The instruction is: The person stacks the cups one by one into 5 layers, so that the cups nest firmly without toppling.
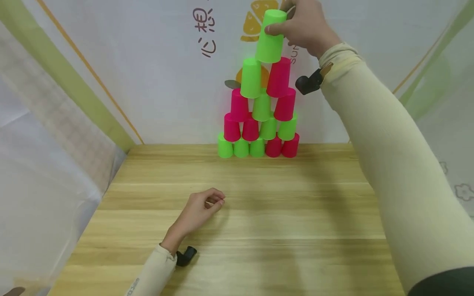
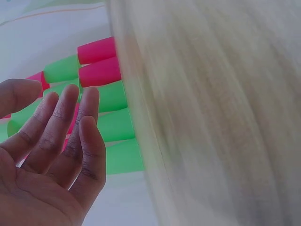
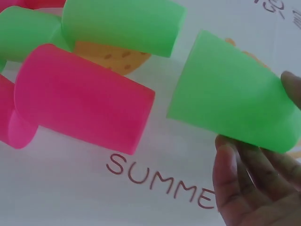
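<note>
An upside-down green plastic cup (image 1: pixel 271 47) is in my right hand (image 1: pixel 309 28), pinched between thumb and fingers above the top of a cup pyramid. In the right wrist view a gap separates this tilted cup (image 3: pixel 225 94) from the pink cup (image 3: pixel 87 101) and green cup (image 3: pixel 124 26) of the upper row. Below, pink and green cups (image 1: pixel 239 105) stand mouth-down in stacked rows, the bottom row on the table. My left hand (image 1: pixel 198 209) is low over the table in front of the pyramid, fingers loosely bent and holding nothing.
The wooden table (image 1: pixel 296 213) reaches back to a white printed curtain (image 1: pixel 170 82) right behind the pyramid. More sheeting (image 1: pixel 55 172) hangs along the left side. A dark wrist camera (image 1: pixel 309 82) sticks out from my right cuff, close to the upper cups.
</note>
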`<move>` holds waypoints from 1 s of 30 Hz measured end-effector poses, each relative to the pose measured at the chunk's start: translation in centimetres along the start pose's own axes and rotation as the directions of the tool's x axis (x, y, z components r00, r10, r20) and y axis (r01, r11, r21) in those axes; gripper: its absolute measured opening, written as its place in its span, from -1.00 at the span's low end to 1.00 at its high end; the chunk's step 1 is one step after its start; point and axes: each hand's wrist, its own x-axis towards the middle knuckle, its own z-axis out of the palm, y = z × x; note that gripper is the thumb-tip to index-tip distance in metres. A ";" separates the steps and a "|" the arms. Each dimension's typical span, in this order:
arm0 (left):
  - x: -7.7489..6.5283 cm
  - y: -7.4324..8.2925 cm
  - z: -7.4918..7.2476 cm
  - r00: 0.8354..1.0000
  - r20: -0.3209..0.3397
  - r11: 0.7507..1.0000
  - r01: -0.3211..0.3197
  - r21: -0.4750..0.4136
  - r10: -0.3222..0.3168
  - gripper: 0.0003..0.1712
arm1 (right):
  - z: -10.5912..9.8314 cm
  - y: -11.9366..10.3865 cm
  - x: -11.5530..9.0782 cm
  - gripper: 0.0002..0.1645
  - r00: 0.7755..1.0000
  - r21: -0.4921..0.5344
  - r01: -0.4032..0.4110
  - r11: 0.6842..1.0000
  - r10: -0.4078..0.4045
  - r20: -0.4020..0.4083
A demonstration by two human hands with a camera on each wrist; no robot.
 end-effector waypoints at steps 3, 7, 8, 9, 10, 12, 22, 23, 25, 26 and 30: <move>-0.1 -0.1 0.0 1.000 0.001 1.000 0.007 -0.004 -0.007 -0.79 | 0.6 -0.2 0.3 -0.31 1.000 0.004 -0.011 1.000 0.012 -0.012; -0.2 -0.2 0.0 1.000 0.002 1.000 0.013 -0.003 -0.013 -0.80 | 1.3 -0.5 0.7 -0.30 1.000 -0.016 -0.020 1.000 0.020 -0.008; -0.2 -0.2 0.0 1.000 0.002 1.000 0.015 -0.003 -0.015 -0.80 | 1.5 -0.5 0.8 -0.30 1.000 -0.023 -0.022 1.000 0.021 -0.007; -0.2 -0.2 0.0 1.000 0.002 1.000 0.017 -0.004 -0.017 -0.80 | 1.6 -0.5 0.9 -0.30 1.000 -0.034 -0.025 0.999 0.025 -0.005; -0.2 -0.2 0.0 1.000 0.001 1.000 0.017 -0.002 -0.017 -0.80 | 1.8 -0.5 0.9 -0.30 1.000 -0.041 -0.030 0.999 0.030 -0.003; -0.3 -0.2 0.0 1.000 0.000 1.000 0.017 -0.001 -0.017 -0.79 | 2.0 -0.5 1.0 -0.28 0.999 -0.067 -0.041 0.997 0.042 0.005; -0.5 -0.5 -0.1 1.000 -0.024 1.000 0.016 0.014 -0.015 -0.80 | 2.7 -0.2 0.3 -0.19 0.999 -0.097 -0.029 0.995 0.031 0.021; -0.4 -0.5 -0.1 1.000 -0.023 1.000 0.013 0.017 -0.013 -0.80 | 2.6 0.0 0.0 -0.16 0.999 -0.122 -0.027 0.992 0.030 0.020; -0.3 -0.6 -0.2 1.000 -0.023 1.000 0.011 0.029 -0.011 -0.80 | 2.3 0.5 -0.7 -0.09 0.999 -0.171 -0.024 0.985 0.027 0.018; -0.3 -0.5 -0.3 1.000 -0.023 0.999 0.009 0.036 -0.009 -0.80 | 2.1 0.8 -1.1 -0.07 1.000 -0.195 -0.015 0.981 0.017 0.010; -0.1 -0.4 -0.8 1.000 -0.031 0.998 0.003 0.067 -0.001 -0.79 | 1.7 2.5 -3.7 -0.10 0.998 -0.217 0.049 0.975 -0.058 -0.035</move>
